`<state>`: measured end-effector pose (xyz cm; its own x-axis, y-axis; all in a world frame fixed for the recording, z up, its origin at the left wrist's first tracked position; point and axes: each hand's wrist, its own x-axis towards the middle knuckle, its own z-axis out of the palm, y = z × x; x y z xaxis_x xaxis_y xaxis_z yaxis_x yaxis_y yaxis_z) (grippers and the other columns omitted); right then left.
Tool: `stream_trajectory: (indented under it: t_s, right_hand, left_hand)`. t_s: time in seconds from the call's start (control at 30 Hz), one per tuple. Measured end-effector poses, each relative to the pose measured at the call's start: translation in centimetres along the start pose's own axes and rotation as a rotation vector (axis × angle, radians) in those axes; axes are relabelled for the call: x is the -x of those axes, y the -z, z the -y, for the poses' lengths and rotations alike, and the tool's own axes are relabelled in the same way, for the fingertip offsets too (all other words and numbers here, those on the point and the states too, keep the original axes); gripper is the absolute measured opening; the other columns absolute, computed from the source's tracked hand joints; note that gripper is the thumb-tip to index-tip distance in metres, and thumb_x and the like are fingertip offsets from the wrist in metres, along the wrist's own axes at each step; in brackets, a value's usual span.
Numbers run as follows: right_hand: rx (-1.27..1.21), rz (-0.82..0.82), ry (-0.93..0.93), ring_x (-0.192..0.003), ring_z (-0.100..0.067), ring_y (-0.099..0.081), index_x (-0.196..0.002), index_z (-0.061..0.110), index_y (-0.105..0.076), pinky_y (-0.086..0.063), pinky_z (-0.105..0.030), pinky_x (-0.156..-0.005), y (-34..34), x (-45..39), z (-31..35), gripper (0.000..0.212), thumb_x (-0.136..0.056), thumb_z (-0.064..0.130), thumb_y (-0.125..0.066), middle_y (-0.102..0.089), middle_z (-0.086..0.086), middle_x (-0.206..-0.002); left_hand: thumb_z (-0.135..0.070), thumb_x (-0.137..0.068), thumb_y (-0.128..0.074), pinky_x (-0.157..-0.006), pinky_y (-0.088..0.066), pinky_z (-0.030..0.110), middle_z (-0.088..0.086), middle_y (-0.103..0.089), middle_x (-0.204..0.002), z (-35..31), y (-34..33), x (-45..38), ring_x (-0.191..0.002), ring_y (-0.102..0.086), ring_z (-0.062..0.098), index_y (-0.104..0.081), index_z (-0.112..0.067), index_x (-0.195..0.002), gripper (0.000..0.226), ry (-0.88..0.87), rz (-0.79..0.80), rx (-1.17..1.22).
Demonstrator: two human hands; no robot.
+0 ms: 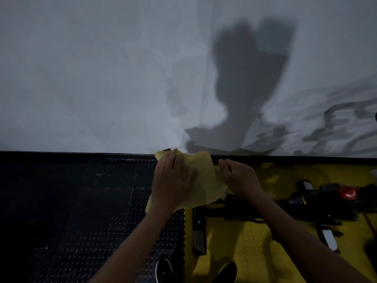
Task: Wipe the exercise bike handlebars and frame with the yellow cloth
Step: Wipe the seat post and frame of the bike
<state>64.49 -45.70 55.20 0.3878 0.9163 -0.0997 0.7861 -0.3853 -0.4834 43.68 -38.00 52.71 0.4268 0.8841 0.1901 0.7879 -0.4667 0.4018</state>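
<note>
— Above the seam between the black studded floor mat (85, 201) and the yellow floor mat (255, 237): held the yellow cloth (201, 180) up at chest height, spread between both hands, close to the pale wall (102, 78).

— And the grips?

— Left hand (173, 180) laid over the cloth's left part, fingers nearly straight and together, thumb side hidden, so could not tell whether pinched or only pressed. Right hand (236, 176) curled, fingertips seemingly pinching the cloth's right edge, though blurred.

— Wiping yet?

— Judged not. Looked like readying the cloth, opening or refolding it. Black bike frame (285, 207) with a red knob (349, 194) lay low to the right, under the right forearm, apart from the cloth. Handlebars not clearly made out.

— Next move?

— Likely called for bunching the cloth into one hand, then lowering it rightward onto the frame and pressing along the bar.
</note>
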Motion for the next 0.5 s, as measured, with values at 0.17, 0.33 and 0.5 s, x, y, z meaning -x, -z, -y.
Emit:
stream_trajectory:
  t_s: [0.17, 0.33, 0.5]
  right_hand:
    - [0.151, -0.087, -0.022, -0.050, -0.015, -0.050, -0.057, 0.016, -0.051, -0.029, -0.028, -0.048, -0.7, -0.1, 0.7, 0.058, -0.106, 0.039, -0.032, -0.054, -0.001, -0.055]
    - [0.258, -0.058, 0.018, -0.045, -0.014, -0.045, -0.067, 0.014, -0.060, -0.024, -0.027, -0.045, -0.6, -0.1, 0.2, 0.054, -0.106, 0.036, -0.030, -0.048, 0.004, -0.052]
    - [0.339, -0.029, 0.066, -0.040, -0.004, -0.037, -0.069, 0.019, -0.061, -0.020, -0.024, -0.042, -0.5, -0.4, 0.2, 0.053, -0.105, 0.039, -0.028, -0.043, 0.005, -0.050]
  left_hand:
    - [-0.048, -0.097, -0.025, -0.066, -0.042, 0.033, 0.003, -0.068, -0.088, -1.6, 0.5, -6.0, -0.082, -0.063, 0.028, -0.068, -0.020, -0.107, 0.052, -0.077, 0.305, -0.300]
    - [-0.050, -0.100, -0.031, -0.098, -0.043, 0.036, -0.003, -0.065, -0.114, -0.4, 0.3, -2.3, -0.109, -0.057, 0.019, -0.065, -0.022, -0.115, 0.046, -0.096, 0.164, -0.093]
    - [-0.048, -0.099, -0.046, -0.118, -0.031, 0.042, 0.003, -0.045, -0.149, 0.5, 0.3, 0.9, -0.141, -0.037, 0.021, -0.050, -0.016, -0.140, 0.052, -0.055, 0.041, 0.054]
